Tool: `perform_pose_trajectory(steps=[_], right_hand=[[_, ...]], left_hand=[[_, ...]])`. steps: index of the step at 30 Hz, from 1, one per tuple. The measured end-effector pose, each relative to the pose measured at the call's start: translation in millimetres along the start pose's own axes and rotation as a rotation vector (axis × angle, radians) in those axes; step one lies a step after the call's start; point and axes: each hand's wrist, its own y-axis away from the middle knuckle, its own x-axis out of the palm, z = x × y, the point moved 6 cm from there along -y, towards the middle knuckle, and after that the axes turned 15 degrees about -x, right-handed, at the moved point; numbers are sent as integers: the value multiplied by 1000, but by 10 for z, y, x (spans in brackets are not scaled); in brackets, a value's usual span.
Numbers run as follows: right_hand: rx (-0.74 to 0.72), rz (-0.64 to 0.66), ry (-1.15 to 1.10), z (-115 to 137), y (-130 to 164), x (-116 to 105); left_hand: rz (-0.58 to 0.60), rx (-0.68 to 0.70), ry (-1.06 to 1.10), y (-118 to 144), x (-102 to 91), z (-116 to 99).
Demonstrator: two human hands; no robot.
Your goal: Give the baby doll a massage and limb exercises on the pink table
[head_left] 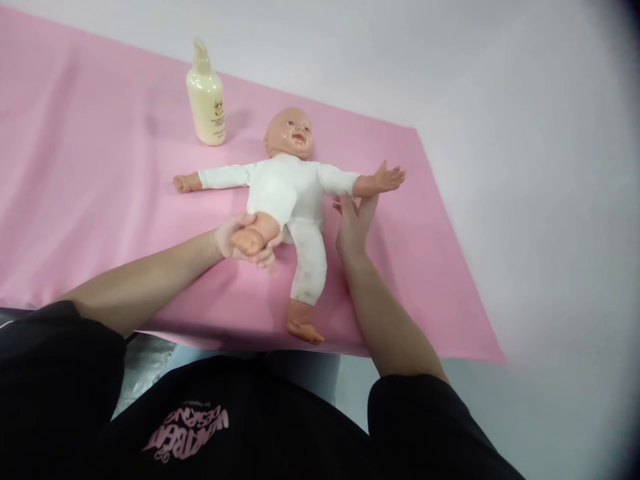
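A bald baby doll (306, 190) in a white fabric suit lies on its back on the pink cloth, arms spread wide. My left hand (250, 245) is wrapped round the lower part of one doll leg, which is bent and raised with its foot toward me. The doll's other leg (311, 267) lies extended toward the table's near edge. Under the doll's arm on the right, near its wrist, is my right hand (354, 230). Its thumb and fingers curl against that arm, partly hidden by it.
A cream pump bottle (207, 110) stands upright beyond the doll, to its left. The pink cloth (100, 153) covers the table, whose near edge runs just in front of my body. A pale wall or floor (540, 200) lies beyond the right edge.
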Motion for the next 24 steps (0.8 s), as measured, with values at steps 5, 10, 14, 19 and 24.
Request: perform_pose_trajectory(steps=[5, 10, 14, 19, 24], right_hand=[[-229, 204, 138, 231, 91, 225], [-319, 334, 223, 283, 107, 288], [-220, 270, 129, 208, 70, 247], [-34, 63, 9, 50, -36, 62], [239, -123, -130, -391, -48, -163]], left_hand=[[-240, 92, 143, -13, -124, -112], [-248, 51, 129, -38, -122, -74], [-138, 8, 13, -22, -144, 8], [43, -161, -176, 39, -56, 138], [99, -312, -371, 48, 114, 139]])
